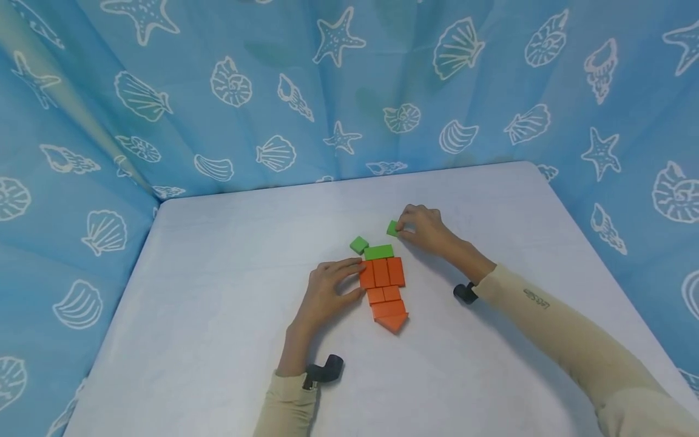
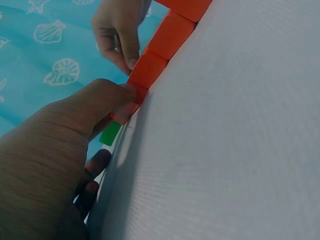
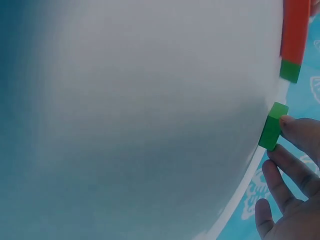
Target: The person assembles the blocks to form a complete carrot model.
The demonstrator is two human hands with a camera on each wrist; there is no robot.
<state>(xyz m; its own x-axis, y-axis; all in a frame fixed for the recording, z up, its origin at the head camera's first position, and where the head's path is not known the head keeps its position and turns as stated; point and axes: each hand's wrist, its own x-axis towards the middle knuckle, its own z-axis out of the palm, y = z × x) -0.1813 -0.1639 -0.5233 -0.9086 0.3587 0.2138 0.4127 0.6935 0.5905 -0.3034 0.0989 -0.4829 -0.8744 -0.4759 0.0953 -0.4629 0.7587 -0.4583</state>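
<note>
Orange blocks [image 1: 381, 273] and a green rectangular block [image 1: 379, 252] lie flat on the table, fitted together in a tapering, carrot-like shape that ends in an orange triangle block [image 1: 393, 323]. My left hand [image 1: 327, 288] rests along the shape's left side, its fingertips at the upper left orange block and its thumb close beside the smaller ones. Past the top right corner, my right hand [image 1: 428, 230] pinches a small green block [image 3: 272, 127] between thumb and fingers. Another small green block [image 1: 358, 244] sits turned at an angle by the green top's left end.
The white-covered table [image 1: 229, 291] spreads out around the shape. Blue curtains [image 1: 338, 91] with white shells and starfish hang along its back and sides. A black wrist camera [image 1: 326, 369] is strapped to the left wrist, another [image 1: 465, 294] to the right.
</note>
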